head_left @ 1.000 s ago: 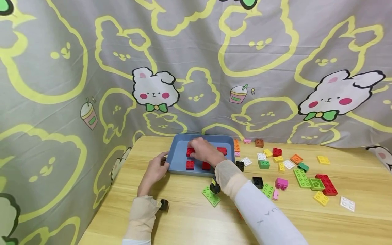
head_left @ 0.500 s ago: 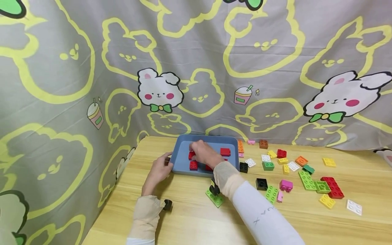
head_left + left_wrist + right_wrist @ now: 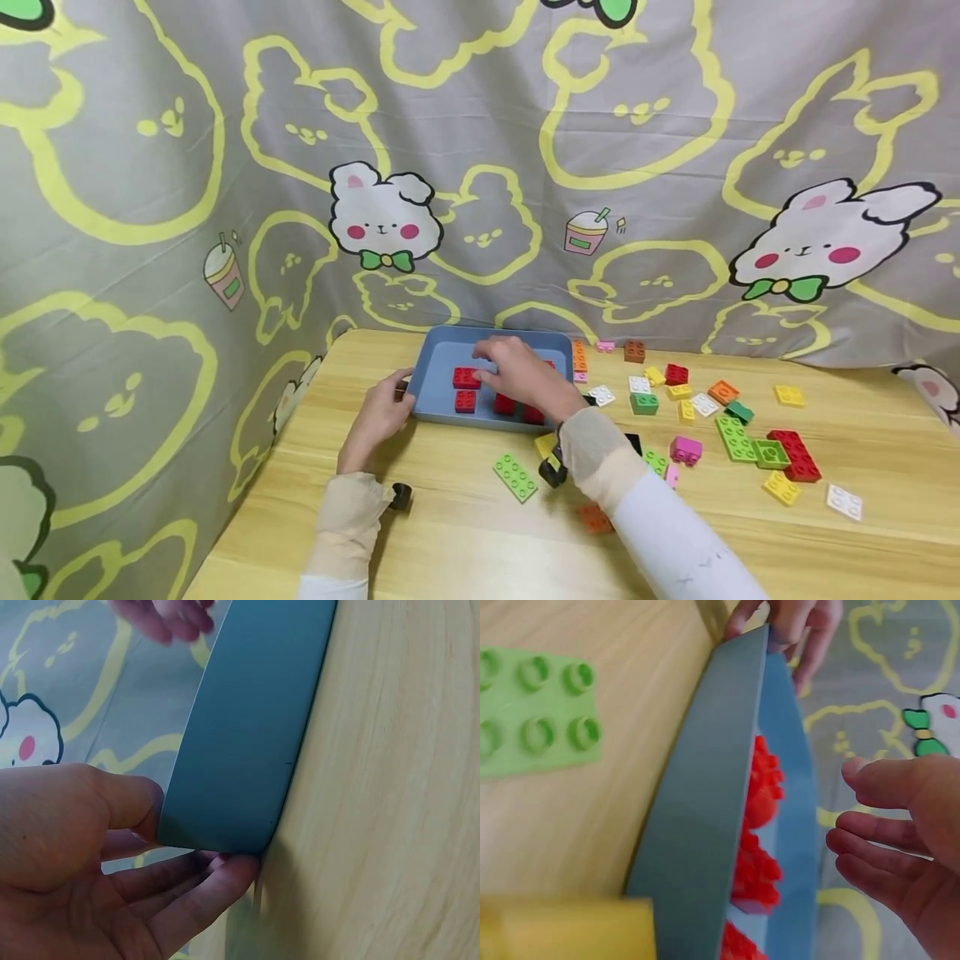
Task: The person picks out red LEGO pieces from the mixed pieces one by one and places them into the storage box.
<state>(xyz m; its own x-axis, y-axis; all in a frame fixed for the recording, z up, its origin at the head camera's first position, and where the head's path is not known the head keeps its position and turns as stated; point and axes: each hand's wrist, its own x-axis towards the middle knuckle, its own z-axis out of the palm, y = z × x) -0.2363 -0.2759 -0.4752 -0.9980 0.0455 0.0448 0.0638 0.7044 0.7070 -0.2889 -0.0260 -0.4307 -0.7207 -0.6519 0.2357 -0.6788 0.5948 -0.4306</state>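
Note:
A blue-grey tray [image 3: 438, 354] stands at the back of the table with several red toy bricks [image 3: 465, 402] in it. My left hand [image 3: 384, 410] grips the tray's left front corner; in the left wrist view the thumb [image 3: 139, 802] lies at the rim and the fingers [image 3: 206, 904] are at the lower edge. Over the tray hovers my right hand [image 3: 521, 372], its fingers apart with nothing between them, as the right wrist view confirms. A red brick [image 3: 467, 377] lies just left of its fingertips. Some bricks at the tray's right are partly hidden by the right hand and forearm.
Many loose bricks in mixed colours, among them a magenta one [image 3: 686, 450] and a long red one [image 3: 793, 456], lie scattered to the right. A light green brick [image 3: 515, 477] lies in front of the tray. A patterned curtain [image 3: 510, 275] hangs behind the table.
My right hand has let go of a red brick at the tray's left, and has lifted and moved right. That brick now sits behind another red one. My left hand stays on the corner.

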